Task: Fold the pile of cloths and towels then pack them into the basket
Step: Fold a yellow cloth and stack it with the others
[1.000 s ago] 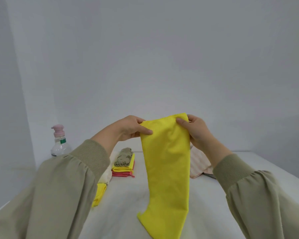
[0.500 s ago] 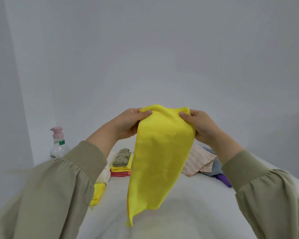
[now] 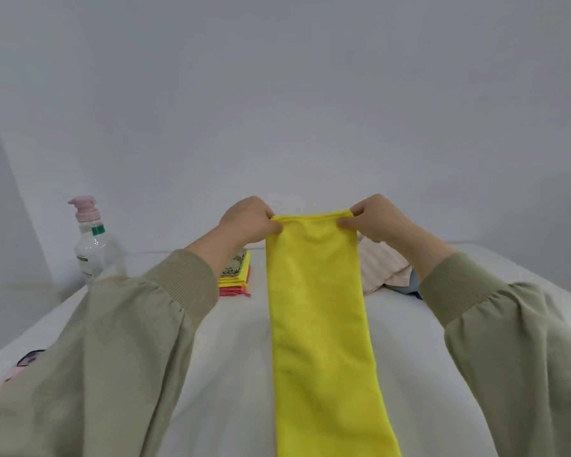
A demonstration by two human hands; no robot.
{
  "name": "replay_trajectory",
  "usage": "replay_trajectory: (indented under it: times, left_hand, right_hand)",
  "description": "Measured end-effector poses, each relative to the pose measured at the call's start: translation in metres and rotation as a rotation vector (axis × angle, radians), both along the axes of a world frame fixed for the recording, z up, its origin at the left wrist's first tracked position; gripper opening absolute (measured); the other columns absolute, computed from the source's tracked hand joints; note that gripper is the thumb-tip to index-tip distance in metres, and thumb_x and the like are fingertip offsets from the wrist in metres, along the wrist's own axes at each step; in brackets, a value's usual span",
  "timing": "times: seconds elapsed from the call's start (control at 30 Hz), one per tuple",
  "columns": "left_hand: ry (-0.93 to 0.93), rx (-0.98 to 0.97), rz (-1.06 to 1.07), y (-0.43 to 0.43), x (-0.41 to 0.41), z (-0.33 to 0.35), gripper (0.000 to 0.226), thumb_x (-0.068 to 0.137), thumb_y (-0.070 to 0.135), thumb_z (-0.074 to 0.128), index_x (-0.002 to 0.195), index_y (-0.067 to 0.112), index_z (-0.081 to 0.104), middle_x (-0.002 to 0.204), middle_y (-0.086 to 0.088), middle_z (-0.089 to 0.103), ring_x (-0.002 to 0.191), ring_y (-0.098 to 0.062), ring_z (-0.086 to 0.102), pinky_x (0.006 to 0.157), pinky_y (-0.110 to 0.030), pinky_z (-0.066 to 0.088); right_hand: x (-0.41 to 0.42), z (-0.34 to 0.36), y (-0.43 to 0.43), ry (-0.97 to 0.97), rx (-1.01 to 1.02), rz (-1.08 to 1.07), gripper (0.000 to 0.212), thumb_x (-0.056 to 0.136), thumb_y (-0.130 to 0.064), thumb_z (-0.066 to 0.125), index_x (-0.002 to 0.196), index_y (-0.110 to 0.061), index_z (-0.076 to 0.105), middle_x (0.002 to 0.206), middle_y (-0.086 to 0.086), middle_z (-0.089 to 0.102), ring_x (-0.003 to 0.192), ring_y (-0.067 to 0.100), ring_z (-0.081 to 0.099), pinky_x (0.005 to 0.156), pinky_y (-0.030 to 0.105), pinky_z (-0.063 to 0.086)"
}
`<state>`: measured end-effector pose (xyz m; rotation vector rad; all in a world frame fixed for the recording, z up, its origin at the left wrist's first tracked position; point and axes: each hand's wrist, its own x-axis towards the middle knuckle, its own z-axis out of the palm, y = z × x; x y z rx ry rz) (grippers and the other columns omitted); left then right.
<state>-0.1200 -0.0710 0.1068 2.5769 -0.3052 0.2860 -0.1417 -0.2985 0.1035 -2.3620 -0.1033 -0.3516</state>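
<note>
Currently held: yellow cloth point(image 3: 317, 308), narrow strip.
Long axis: hung downward from the top edge.
Left hand point(image 3: 248, 222): left corner is pinched.
Right hand point(image 3: 378, 222): right corner is pinched.

a plain indoor room, a laundry-folding corner: a white table point(image 3: 231, 357) stands against bare pale walls point(image 3: 277, 94). at the table's far left stands a clear pump bottle point(image 3: 91, 245); near its far edge lie a stack of folded cloths point(image 3: 236, 278) and a loose heap point(image 3: 383, 268).
</note>
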Motion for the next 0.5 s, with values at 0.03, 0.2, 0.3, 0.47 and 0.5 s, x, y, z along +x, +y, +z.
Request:
replay_trajectory:
  times: [0.03,0.2,0.3,0.47,0.5]
  left_hand:
    - [0.014,-0.005,0.015,-0.003,0.010,-0.015,0.040,0.085,0.016,0.060,0.051,0.015,0.039,0.048,0.002,0.038,0.047,-0.017,0.034,0.051,-0.025,0.025]
    - [0.246,-0.386,0.066,-0.015,0.047,-0.073,0.025,0.095,0.005,0.041,0.075,0.008,0.055,0.063,-0.009,0.069,0.051,-0.017,0.064,0.046,-0.022,0.050]
    - [0.195,-0.574,0.126,-0.020,0.070,-0.092,0.026,0.097,0.008,0.044,0.081,0.013,0.064,0.083,-0.014,0.068,0.063,-0.026,0.066,0.070,-0.039,0.059]
    - [0.197,-0.959,0.083,-0.024,0.094,-0.105,0.027,0.099,0.010,0.047,0.121,0.009,0.062,0.101,-0.008,0.064,0.083,-0.020,0.065,0.071,-0.029,0.056]
    - [0.232,-1.044,0.062,-0.024,0.093,-0.109,0.027,0.099,0.010,0.046,0.123,0.009,0.060,0.104,-0.008,0.063,0.087,-0.019,0.065,0.072,-0.027,0.055]
  right_hand:
    - [0.010,-0.012,0.003,0.047,-0.035,-0.012,0.022,0.089,-0.014,0.059,0.070,-0.003,0.060,0.051,0.006,0.043,0.037,0.013,0.038,0.038,0.019,0.035]
    - [0.064,-0.072,0.012,0.259,0.200,-0.044,0.023,0.098,-0.006,0.040,0.107,0.005,0.058,0.065,0.014,0.066,0.049,0.018,0.063,0.062,0.035,0.057]
    - [0.087,-0.090,0.016,0.210,0.374,-0.053,0.022,0.100,-0.009,0.039,0.107,0.003,0.057,0.087,0.017,0.069,0.069,0.022,0.066,0.073,0.037,0.057]
    - [0.104,-0.097,0.020,0.070,0.459,0.001,0.026,0.095,-0.007,0.046,0.112,-0.008,0.066,0.114,0.012,0.065,0.110,0.028,0.059,0.095,0.044,0.050]
    - [0.104,-0.100,0.019,0.091,0.550,0.014,0.028,0.094,-0.006,0.048,0.116,-0.009,0.064,0.116,0.010,0.064,0.111,0.026,0.058,0.097,0.042,0.049]
